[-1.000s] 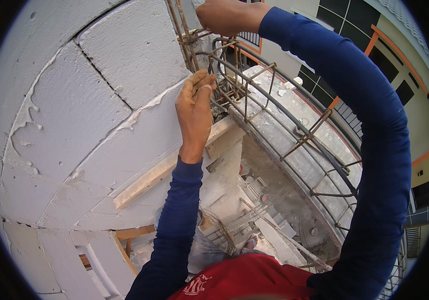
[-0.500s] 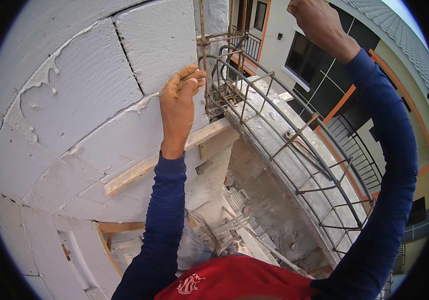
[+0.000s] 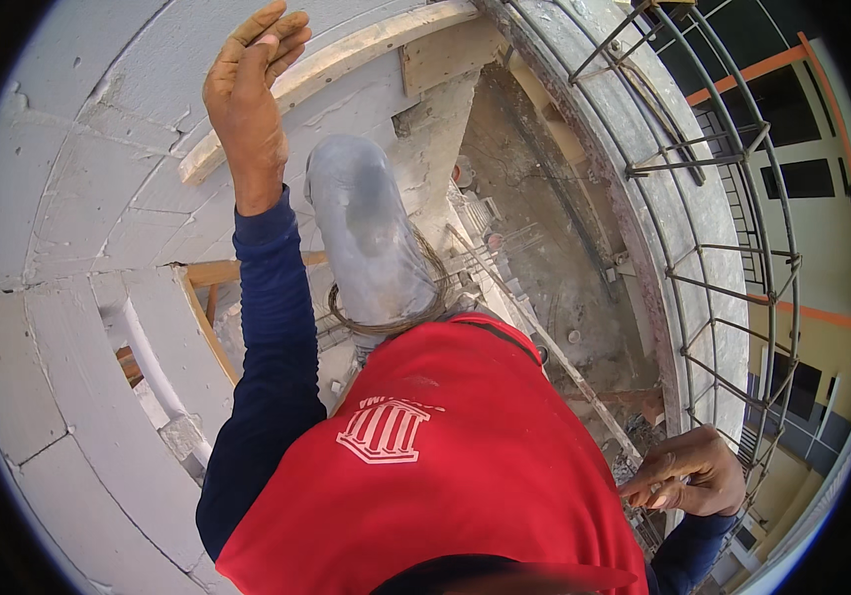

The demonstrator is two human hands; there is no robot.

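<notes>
My left hand [image 3: 252,104] is raised in front of the pale block wall [image 3: 58,218], its fingers stretched out and nothing seen in it. In view it overlaps the left part of a wooden board [image 3: 376,45] fixed along the wall; whether it touches the board I cannot tell. At the lower right, beside my red shirt, my right hand [image 3: 688,474] is closed with its fingers curled toward the thumb. What it may hold is too small to make out. Just beyond that hand runs a rebar cage [image 3: 633,172] above a curved concrete beam [image 3: 658,203].
My grey-clad bent leg [image 3: 371,218] has a loop of thin wire [image 3: 371,329] around it. Far below lies a rubble-strewn floor [image 3: 534,208] with long timber pieces. A wood-framed opening [image 3: 209,322] is at left. A building with orange trim [image 3: 822,149] stands beyond the beam.
My view has tilted down toward my body. My right hand has dropped from high at the upper right to beside my shirt. My left hand stays raised near the wall; my bent leg shows now.
</notes>
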